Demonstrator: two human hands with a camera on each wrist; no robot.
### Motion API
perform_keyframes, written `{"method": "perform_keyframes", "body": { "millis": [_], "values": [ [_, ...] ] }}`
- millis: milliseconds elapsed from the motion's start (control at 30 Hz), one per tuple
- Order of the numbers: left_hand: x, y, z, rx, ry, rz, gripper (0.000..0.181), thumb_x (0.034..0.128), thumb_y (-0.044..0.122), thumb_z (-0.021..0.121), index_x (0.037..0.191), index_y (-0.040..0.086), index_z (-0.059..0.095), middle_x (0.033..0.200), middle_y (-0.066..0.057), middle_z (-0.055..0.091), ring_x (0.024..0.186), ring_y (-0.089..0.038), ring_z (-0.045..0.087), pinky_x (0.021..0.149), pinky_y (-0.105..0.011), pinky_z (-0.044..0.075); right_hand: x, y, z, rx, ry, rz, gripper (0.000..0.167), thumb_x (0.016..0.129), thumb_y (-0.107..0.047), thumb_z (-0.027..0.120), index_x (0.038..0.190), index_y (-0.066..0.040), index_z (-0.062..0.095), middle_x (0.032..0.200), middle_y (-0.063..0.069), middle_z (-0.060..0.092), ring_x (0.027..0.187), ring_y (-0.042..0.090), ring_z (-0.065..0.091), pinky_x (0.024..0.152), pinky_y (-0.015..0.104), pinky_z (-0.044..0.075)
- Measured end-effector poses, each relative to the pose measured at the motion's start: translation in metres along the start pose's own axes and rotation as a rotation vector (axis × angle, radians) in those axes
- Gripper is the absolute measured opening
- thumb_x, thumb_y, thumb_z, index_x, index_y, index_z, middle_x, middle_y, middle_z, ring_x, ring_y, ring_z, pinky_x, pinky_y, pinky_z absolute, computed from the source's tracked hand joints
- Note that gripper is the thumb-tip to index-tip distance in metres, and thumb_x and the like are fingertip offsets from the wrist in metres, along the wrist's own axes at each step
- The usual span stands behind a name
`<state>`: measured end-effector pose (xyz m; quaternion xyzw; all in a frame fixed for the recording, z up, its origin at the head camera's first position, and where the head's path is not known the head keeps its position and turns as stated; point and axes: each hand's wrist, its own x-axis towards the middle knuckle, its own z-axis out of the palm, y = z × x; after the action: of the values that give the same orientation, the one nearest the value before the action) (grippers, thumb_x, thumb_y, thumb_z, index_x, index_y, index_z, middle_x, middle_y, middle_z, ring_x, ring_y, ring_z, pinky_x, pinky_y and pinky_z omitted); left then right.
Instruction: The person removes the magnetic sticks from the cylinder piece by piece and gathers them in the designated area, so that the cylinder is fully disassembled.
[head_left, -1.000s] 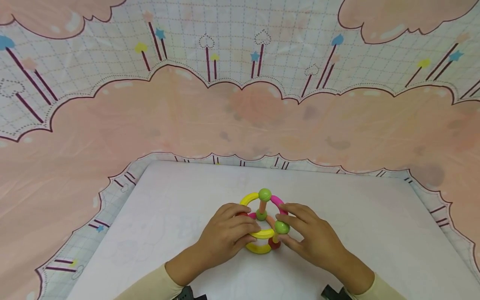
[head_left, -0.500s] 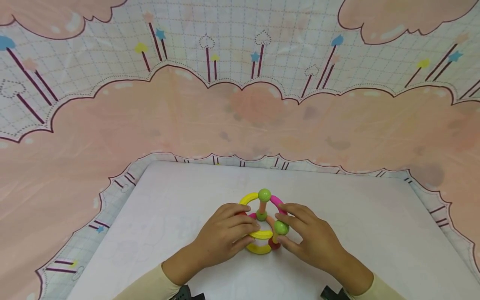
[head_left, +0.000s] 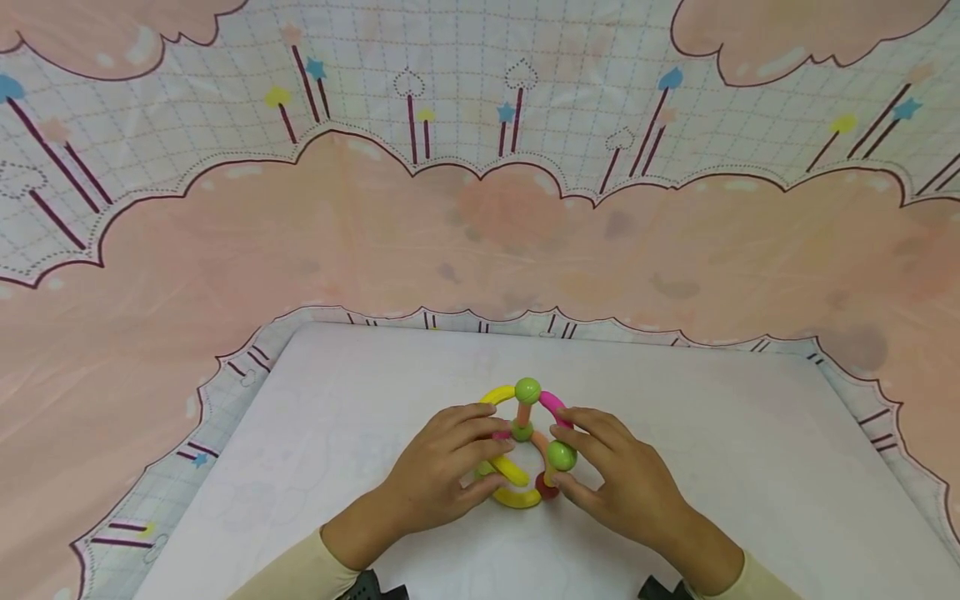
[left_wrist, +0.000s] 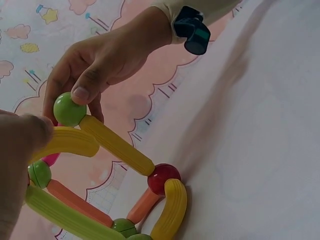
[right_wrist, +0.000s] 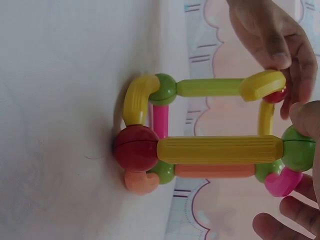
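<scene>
A frame of coloured magnetic rods and balls (head_left: 522, 413) stands on the white tabletop, an upper ring joined to a lower one by upright rods. My left hand (head_left: 442, 462) pinches a yellow curved rod (head_left: 510, 470) at the upper ring's near left, beside a red ball (right_wrist: 276, 95) mostly hidden by the fingers. The rod's other end (left_wrist: 92, 143) is free, apart from the green ball (head_left: 561, 456) on the right. That ball sits atop a straight yellow rod (right_wrist: 220, 149) over a lower red ball (right_wrist: 136, 148). Thumb and fingers of my right hand (head_left: 630, 471) hold the green ball.
The white tabletop (head_left: 750, 433) extends around the frame on both sides. Behind it hangs a peach cloth (head_left: 450, 250) printed with clouds and stars. Dark camera mounts (left_wrist: 192, 30) sit on the wrists.
The yellow curved rod's right end has swung toward me and away from the green ball. My left fingers have shifted slightly left with it; my right hand stays nearly still on the ball.
</scene>
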<state>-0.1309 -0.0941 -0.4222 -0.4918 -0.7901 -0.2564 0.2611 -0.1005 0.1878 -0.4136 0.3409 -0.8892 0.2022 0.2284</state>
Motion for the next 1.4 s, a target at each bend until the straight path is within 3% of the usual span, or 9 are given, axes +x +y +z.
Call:
{"method": "perform_keyframes", "body": {
  "millis": [200, 333, 467, 733, 900, 1033, 1167, 1267, 1400],
  "values": [
    [-0.004, -0.002, -0.004, -0.046, 0.019, -0.102, 0.041, 0.1026, 0.031, 0.061, 0.134, 0.004, 0.06, 0.14, -0.007, 0.057, 0.134, -0.028, 0.05, 0.113, -0.043, 0.039, -0.003, -0.005, -0.006, -0.02, 0.013, 0.05, 0.054, 0.081, -0.041, 0.086, 0.124, -0.011, 0.072, 0.138, 0.001, 0.061, 0.132, 0.023, 0.052, 0.094, 0.042, 0.056],
    [-0.007, -0.004, -0.007, -0.062, 0.037, -0.148, 0.041, 0.1083, 0.036, 0.05, 0.132, 0.004, 0.062, 0.139, -0.007, 0.059, 0.13, -0.026, 0.052, 0.111, -0.042, 0.041, -0.004, -0.013, -0.01, 0.025, 0.059, 0.047, 0.048, 0.094, -0.05, 0.071, 0.12, -0.009, 0.072, 0.133, 0.002, 0.064, 0.13, 0.024, 0.053, 0.11, 0.029, 0.041],
    [-0.011, -0.008, -0.01, -0.069, 0.031, -0.181, 0.042, 0.1075, 0.038, 0.051, 0.132, 0.006, 0.063, 0.137, -0.006, 0.06, 0.128, -0.025, 0.054, 0.109, -0.041, 0.043, -0.006, -0.026, -0.009, 0.087, 0.112, -0.01, 0.049, 0.1, -0.05, 0.061, 0.12, -0.007, 0.071, 0.125, 0.002, 0.066, 0.119, 0.023, 0.058, 0.112, 0.018, 0.034],
    [-0.014, -0.014, -0.011, -0.098, 0.025, -0.2, 0.033, 0.0965, 0.024, 0.072, 0.126, 0.011, 0.067, 0.132, -0.002, 0.062, 0.124, -0.022, 0.056, 0.107, -0.04, 0.045, -0.009, -0.056, 0.006, 0.17, 0.153, -0.131, 0.041, 0.102, -0.042, 0.062, 0.123, -0.006, 0.067, 0.118, 0.001, 0.065, 0.107, 0.017, 0.063, 0.093, 0.022, 0.053],
    [-0.013, -0.015, -0.009, -0.117, 0.038, -0.175, 0.035, 0.0906, 0.018, 0.079, 0.124, 0.009, 0.07, 0.126, 0.0, 0.065, 0.121, -0.02, 0.058, 0.106, -0.036, 0.045, -0.006, -0.069, 0.02, 0.143, 0.169, -0.035, 0.047, 0.104, -0.046, 0.055, 0.126, -0.005, 0.064, 0.119, 0.003, 0.066, 0.101, 0.015, 0.064, 0.084, 0.02, 0.055],
    [-0.012, -0.015, -0.01, -0.121, 0.032, -0.171, 0.039, 0.0857, 0.015, 0.083, 0.122, 0.007, 0.071, 0.126, 0.0, 0.066, 0.121, -0.019, 0.059, 0.106, -0.036, 0.046, -0.005, -0.076, 0.029, 0.081, 0.126, 0.085, 0.055, 0.104, -0.053, 0.047, 0.129, -0.006, 0.061, 0.121, 0.003, 0.065, 0.098, 0.011, 0.063, 0.083, 0.024, 0.057],
    [-0.012, -0.015, -0.01, -0.121, 0.024, -0.168, 0.042, 0.0827, 0.014, 0.086, 0.122, 0.008, 0.071, 0.126, 0.001, 0.066, 0.12, -0.019, 0.06, 0.105, -0.036, 0.047, -0.004, -0.08, 0.037, 0.016, 0.087, 0.145, 0.058, 0.103, -0.053, 0.041, 0.13, -0.005, 0.059, 0.114, 0.003, 0.065, 0.099, 0.013, 0.063, 0.084, 0.028, 0.058],
    [-0.012, -0.016, -0.009, -0.121, 0.026, -0.162, 0.042, 0.0828, 0.014, 0.086, 0.122, 0.009, 0.072, 0.126, 0.001, 0.066, 0.119, -0.019, 0.06, 0.105, -0.035, 0.047, -0.003, -0.082, 0.043, -0.025, 0.087, 0.172, 0.054, 0.102, -0.05, 0.049, 0.129, -0.004, 0.06, 0.108, 0.003, 0.066, 0.095, 0.012, 0.064, 0.08, 0.027, 0.059],
    [-0.012, -0.016, -0.007, -0.123, 0.035, -0.151, 0.041, 0.0837, 0.016, 0.085, 0.122, 0.009, 0.072, 0.125, 0.0, 0.067, 0.118, -0.019, 0.061, 0.105, -0.031, 0.046, -0.001, -0.084, 0.049, -0.012, 0.08, 0.224, 0.048, 0.097, -0.039, 0.072, 0.127, -0.003, 0.06, 0.102, 0.002, 0.068, 0.085, 0.01, 0.065, 0.073, 0.022, 0.057]
  ]
}}
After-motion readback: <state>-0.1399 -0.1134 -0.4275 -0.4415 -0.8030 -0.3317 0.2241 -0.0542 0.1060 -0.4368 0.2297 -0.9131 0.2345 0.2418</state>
